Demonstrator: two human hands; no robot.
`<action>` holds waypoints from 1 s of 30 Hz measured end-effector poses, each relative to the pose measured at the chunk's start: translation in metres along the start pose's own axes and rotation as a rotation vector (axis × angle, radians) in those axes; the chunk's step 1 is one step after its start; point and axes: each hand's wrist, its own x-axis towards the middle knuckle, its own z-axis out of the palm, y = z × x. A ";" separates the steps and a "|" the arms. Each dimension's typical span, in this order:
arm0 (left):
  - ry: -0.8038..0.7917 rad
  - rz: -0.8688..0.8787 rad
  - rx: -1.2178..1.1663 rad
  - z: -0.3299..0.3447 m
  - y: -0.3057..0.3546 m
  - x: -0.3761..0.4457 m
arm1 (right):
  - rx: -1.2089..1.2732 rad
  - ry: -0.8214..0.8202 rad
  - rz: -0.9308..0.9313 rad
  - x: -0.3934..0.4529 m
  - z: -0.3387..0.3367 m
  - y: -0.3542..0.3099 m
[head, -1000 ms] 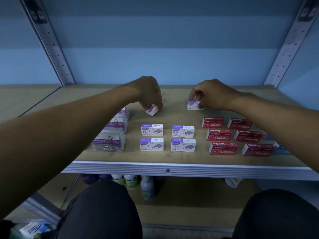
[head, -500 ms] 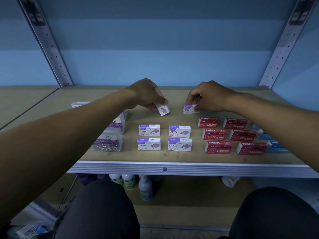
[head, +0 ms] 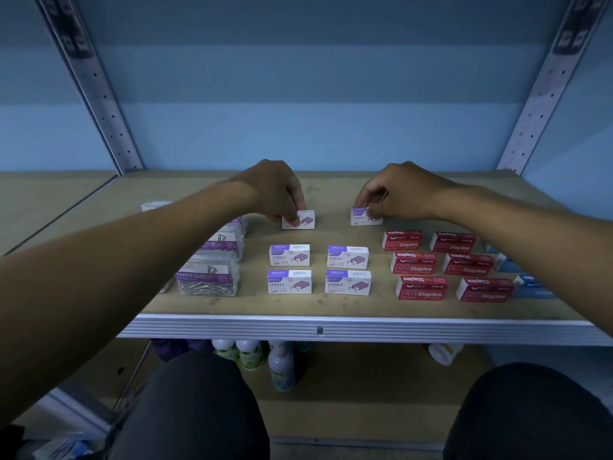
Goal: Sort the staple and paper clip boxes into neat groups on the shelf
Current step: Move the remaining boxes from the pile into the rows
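My left hand (head: 275, 190) pinches a white-and-purple staple box (head: 303, 220) that lies flat on the wooden shelf (head: 331, 305), behind the left column of white boxes. My right hand (head: 398, 190) pinches a second white-and-purple box (head: 360, 216) behind the right column. Several more white staple boxes (head: 289, 255) lie in two rows in front of them. Red staple boxes (head: 421, 287) form two columns to the right. Clear paper clip boxes (head: 207, 277) line up at the left, partly hidden by my left forearm.
Blue boxes (head: 530, 287) sit at the far right, partly behind my right forearm. One clear box (head: 154, 205) lies apart at the back left. Perforated metal uprights (head: 99, 94) flank the shelf. Bottles (head: 282, 363) stand on the lower shelf beyond my knees.
My left hand has turned its tilted box and set it flat, square behind the left column. My right hand has stayed on its box, which has hardly moved.
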 end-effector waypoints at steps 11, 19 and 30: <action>-0.008 0.075 0.098 0.002 0.006 -0.008 | 0.042 -0.052 0.040 -0.006 -0.001 -0.015; -0.079 0.050 0.052 -0.003 0.008 -0.018 | 0.043 -0.107 0.032 -0.012 -0.002 -0.029; -0.093 0.046 0.086 -0.004 0.008 -0.028 | 0.098 -0.145 0.017 -0.019 0.000 -0.041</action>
